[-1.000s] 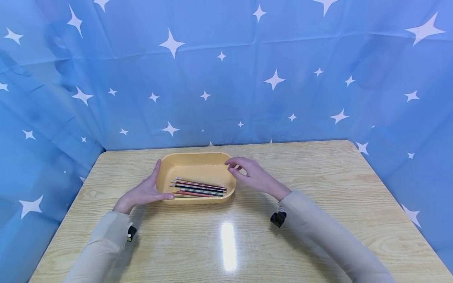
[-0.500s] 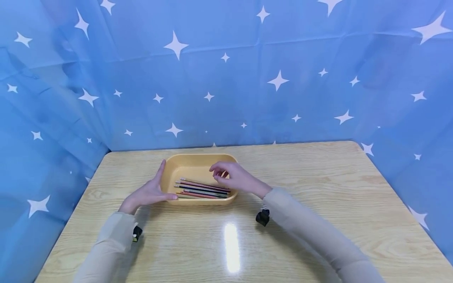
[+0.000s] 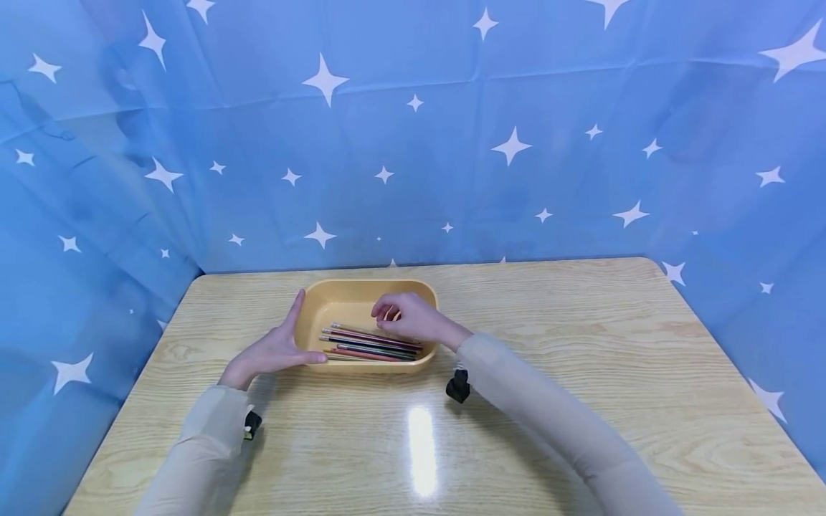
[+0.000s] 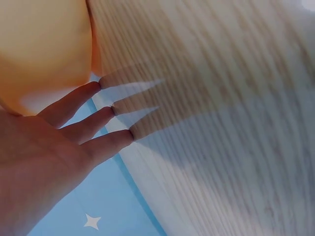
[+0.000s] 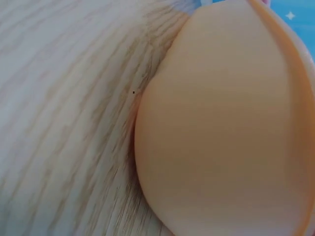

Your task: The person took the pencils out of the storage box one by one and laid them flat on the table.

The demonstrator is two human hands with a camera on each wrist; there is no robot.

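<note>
A yellow plastic tray stands near the back of the table, with several pencils lying side by side along its front part. My left hand rests against the tray's left end, thumb at the front corner of the rim. In the left wrist view, straight, spread fingers reach down beside the tray's wall with tips near the tabletop. My right hand is over the tray, behind the pencils, fingers bent and apparently holding nothing. The right wrist view shows the tray's outer wall, but no fingers.
The wood-grain table extends to the right and front of the tray. A blue curtain with white stars hangs behind the table and at both sides. A bright light reflection lies on the tabletop.
My right hand has moved left from the tray's right rim to over its inside. The left hand stays at the tray's left end. The head view has shifted slightly.
</note>
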